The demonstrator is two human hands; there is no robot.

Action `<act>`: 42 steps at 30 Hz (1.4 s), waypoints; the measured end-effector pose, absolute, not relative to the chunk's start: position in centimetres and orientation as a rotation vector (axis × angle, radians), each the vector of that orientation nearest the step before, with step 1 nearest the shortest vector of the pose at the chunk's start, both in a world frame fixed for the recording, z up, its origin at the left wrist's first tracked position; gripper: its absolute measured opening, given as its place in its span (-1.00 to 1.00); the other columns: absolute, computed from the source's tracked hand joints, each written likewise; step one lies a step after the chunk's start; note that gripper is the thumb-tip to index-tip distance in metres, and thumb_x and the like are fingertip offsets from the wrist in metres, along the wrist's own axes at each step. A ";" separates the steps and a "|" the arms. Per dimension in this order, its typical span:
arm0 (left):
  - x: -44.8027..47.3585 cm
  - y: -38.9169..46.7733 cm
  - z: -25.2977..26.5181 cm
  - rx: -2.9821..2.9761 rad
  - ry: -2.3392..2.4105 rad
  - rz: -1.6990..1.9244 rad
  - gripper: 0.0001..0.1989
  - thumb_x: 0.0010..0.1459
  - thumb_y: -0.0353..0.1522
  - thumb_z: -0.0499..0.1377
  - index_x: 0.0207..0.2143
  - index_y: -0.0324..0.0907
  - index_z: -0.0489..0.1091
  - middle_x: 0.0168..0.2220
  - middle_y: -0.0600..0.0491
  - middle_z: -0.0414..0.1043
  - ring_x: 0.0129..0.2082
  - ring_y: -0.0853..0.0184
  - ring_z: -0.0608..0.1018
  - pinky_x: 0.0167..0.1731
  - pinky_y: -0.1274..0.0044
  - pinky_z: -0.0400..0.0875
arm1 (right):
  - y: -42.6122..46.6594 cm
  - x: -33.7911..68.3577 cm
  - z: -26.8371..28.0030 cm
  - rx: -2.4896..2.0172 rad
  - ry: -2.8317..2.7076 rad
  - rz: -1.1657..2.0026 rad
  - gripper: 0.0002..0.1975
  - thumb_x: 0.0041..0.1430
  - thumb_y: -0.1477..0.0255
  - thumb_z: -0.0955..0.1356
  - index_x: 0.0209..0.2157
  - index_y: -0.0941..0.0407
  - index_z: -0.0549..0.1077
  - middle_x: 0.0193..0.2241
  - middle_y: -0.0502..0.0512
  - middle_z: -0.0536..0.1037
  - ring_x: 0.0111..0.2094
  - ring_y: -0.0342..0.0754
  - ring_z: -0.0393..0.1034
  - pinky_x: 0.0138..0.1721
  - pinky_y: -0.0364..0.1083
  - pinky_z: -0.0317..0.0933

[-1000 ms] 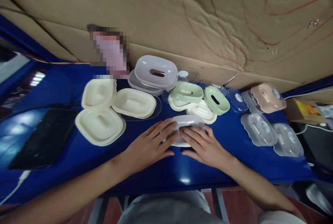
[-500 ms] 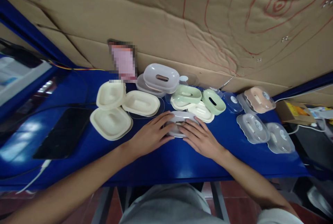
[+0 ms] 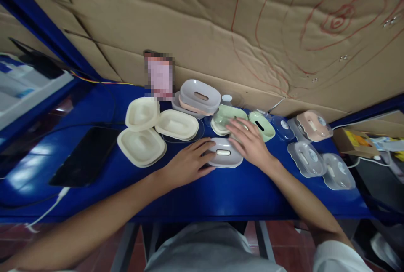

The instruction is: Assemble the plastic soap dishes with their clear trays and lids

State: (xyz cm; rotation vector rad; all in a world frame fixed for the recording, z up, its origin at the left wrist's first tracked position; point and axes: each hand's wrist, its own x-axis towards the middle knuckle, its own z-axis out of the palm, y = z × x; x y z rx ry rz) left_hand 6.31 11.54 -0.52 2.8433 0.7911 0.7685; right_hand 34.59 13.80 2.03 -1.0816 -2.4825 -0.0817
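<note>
A light grey oval soap dish (image 3: 225, 160) lies on the blue table in front of me, a pale insert showing in its central slot. My left hand (image 3: 192, 160) holds its left end, fingers over the rim. My right hand (image 3: 249, 139) is raised beyond the dish's right side, fingers apart, with nothing seen in it. Under those fingers, partly hidden, is a pale green dish (image 3: 225, 114). Another green dish (image 3: 263, 125) with a dark slot lies just to the right.
Cream trays (image 3: 142, 148) lie at the left, near a black phone (image 3: 86, 156) on a white cable. Grey slotted dishes (image 3: 202, 95) are stacked at the back. Clear-lidded dishes (image 3: 307, 160) stand at the right. A cardboard wall (image 3: 195, 23) closes the far side.
My right hand has let go of the grey dish and moved up and away over the green dish. The left hand stays on the dish. The whole view has shifted slightly.
</note>
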 end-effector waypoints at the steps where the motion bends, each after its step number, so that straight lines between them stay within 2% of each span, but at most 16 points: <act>1: 6.3 11.6 -0.6 2.838 0.782 0.776 -0.72 0.35 -0.30 0.31 0.05 -0.23 0.49 0.16 -0.18 0.50 0.31 -0.03 0.47 0.27 0.18 0.51 | 15.1 33.9 2.2 -1.121 -2.523 -0.131 -0.47 0.49 0.27 0.33 0.42 -0.02 0.31 0.41 0.17 0.37 0.46 0.26 0.16 0.40 0.37 0.18; 4: 6.2 11.7 -0.7 2.825 0.767 0.776 -0.73 0.35 -0.30 0.30 0.04 -0.22 0.50 0.15 -0.17 0.50 0.31 -0.02 0.46 0.26 0.18 0.52 | 18.2 31.5 2.9 -1.166 -2.643 -0.263 -0.47 0.47 0.26 0.35 0.39 0.06 0.35 0.38 0.26 0.39 0.42 0.32 0.18 0.36 0.36 0.19; 8: 6.2 11.7 -1.0 2.784 0.796 0.733 -0.73 0.35 -0.30 0.31 0.04 -0.21 0.49 0.18 -0.18 0.47 0.34 -0.04 0.44 0.27 0.16 0.51 | 19.7 31.0 4.4 -1.107 -2.593 -0.340 -0.60 0.47 0.51 0.28 0.24 0.02 0.50 0.07 0.23 0.61 0.16 0.17 0.45 0.16 0.18 0.39; 11: 6.3 11.5 -1.4 2.721 0.807 0.720 -0.72 0.35 -0.32 0.29 0.07 -0.20 0.48 0.22 -0.20 0.44 0.38 -0.05 0.40 0.27 0.16 0.51 | 18.8 33.2 5.3 -1.051 -2.297 -0.323 -0.63 0.46 0.55 0.23 0.09 -0.02 0.57 -0.06 0.17 0.62 0.01 0.09 0.55 0.04 0.11 0.47; 14: 6.2 11.3 -1.7 2.603 0.832 0.723 -0.73 0.36 -0.35 0.28 0.08 -0.16 0.46 0.29 -0.20 0.37 0.41 -0.04 0.38 0.28 0.15 0.50 | 16.0 35.7 4.9 -1.089 -2.045 -0.176 -0.73 0.47 0.46 0.28 0.05 -0.04 0.55 -0.02 0.17 0.61 0.04 0.12 0.58 0.09 0.16 0.49; 16: 6.2 11.1 -1.8 2.468 0.883 0.724 -0.71 0.32 -0.36 0.30 0.08 -0.12 0.44 0.34 -0.17 0.31 0.36 0.00 0.44 0.25 0.18 0.54 | 13.4 37.1 3.7 -1.081 -2.050 -0.017 -0.75 0.46 0.45 0.31 0.06 -0.04 0.54 0.01 0.18 0.60 0.10 0.14 0.58 0.12 0.17 0.50; 19: 6.2 10.8 -1.5 2.253 0.976 0.763 -0.47 0.23 -0.39 0.37 0.22 -0.08 0.34 0.42 -0.17 0.19 0.32 0.05 0.49 0.24 0.22 0.55 | 10.3 38.4 2.1 -0.999 -2.208 0.143 -0.65 0.46 0.55 0.28 0.15 -0.03 0.52 0.07 0.21 0.55 0.25 0.12 0.49 0.17 0.12 0.49; 22: 6.1 10.8 -1.0 2.183 0.970 0.776 -0.22 0.23 -0.42 0.38 0.41 0.02 0.15 0.48 -0.15 0.07 0.45 0.03 0.34 0.34 0.18 0.44 | 9.0 38.6 1.7 -1.009 -2.426 0.273 -0.53 0.48 0.50 0.32 0.34 -0.06 0.39 0.19 0.25 0.48 0.38 0.11 0.33 0.30 0.12 0.40; 25: 6.1 11.0 -0.6 2.207 0.906 0.689 -0.24 0.29 -0.44 0.32 0.43 0.13 0.15 0.53 -0.07 -0.01 0.47 0.05 0.30 0.37 0.18 0.41 | 8.8 38.0 2.0 -1.038 -2.555 0.407 -0.32 0.38 0.23 0.47 0.44 -0.07 0.27 0.33 0.26 0.38 0.45 0.17 0.22 0.39 0.20 0.29; 27: 6.0 11.1 -0.5 2.222 0.872 0.664 -0.29 0.30 -0.45 0.30 0.41 0.13 0.20 0.53 -0.06 -0.02 0.47 0.05 0.31 0.38 0.18 0.39 | 8.8 37.4 2.1 -1.042 -2.543 0.429 -0.22 0.29 0.12 0.51 0.44 -0.05 0.26 0.38 0.26 0.34 0.47 0.21 0.16 0.42 0.25 0.23; 29: 6.0 11.1 -0.5 2.226 0.856 0.675 -0.33 0.29 -0.45 0.30 0.38 0.09 0.23 0.51 -0.10 0.01 0.46 0.04 0.32 0.39 0.17 0.38 | 8.7 36.9 2.1 -1.035 -2.507 0.413 -0.25 0.31 0.14 0.50 0.42 0.00 0.28 0.37 0.27 0.37 0.49 0.22 0.11 0.44 0.28 0.19; 31: 6.1 11.0 -0.5 2.224 0.856 0.709 -0.35 0.28 -0.44 0.31 0.36 0.05 0.24 0.49 -0.15 0.03 0.46 0.03 0.32 0.39 0.15 0.37 | 8.5 36.6 2.1 -1.001 -2.504 0.415 -0.37 0.38 0.23 0.46 0.39 0.05 0.31 0.35 0.27 0.41 0.51 0.20 0.08 0.46 0.29 0.16; 35: 6.1 10.9 -0.9 2.241 0.874 0.683 -0.27 0.30 -0.41 0.32 0.43 0.03 0.13 0.51 -0.20 0.01 0.48 0.01 0.28 0.38 0.11 0.38 | 8.1 36.5 2.5 -0.933 -2.592 0.488 -0.51 0.46 0.41 0.36 0.36 0.08 0.34 0.41 0.20 0.36 0.53 0.14 0.02 0.52 0.31 0.03; 38: 5.9 11.0 -1.4 2.303 0.877 0.619 -0.23 0.29 -0.36 0.36 0.45 0.07 0.12 0.53 -0.17 -0.02 0.47 -0.01 0.30 0.35 0.10 0.41 | 8.0 36.5 2.2 -0.906 -2.669 0.395 -0.48 0.46 0.44 0.33 0.39 0.08 0.31 0.48 0.18 0.24 0.56 0.16 -0.07 0.53 0.34 -0.03; 42: 5.8 11.1 -1.9 2.390 0.888 0.641 -0.24 0.32 -0.35 0.35 0.46 0.08 0.13 0.53 -0.17 0.02 0.46 0.00 0.32 0.34 0.10 0.42 | 8.2 36.6 1.1 -0.859 -2.750 0.062 -0.32 0.42 0.35 0.42 0.48 0.02 0.20 0.51 0.21 0.17 0.56 0.21 -0.09 0.52 0.32 0.02</act>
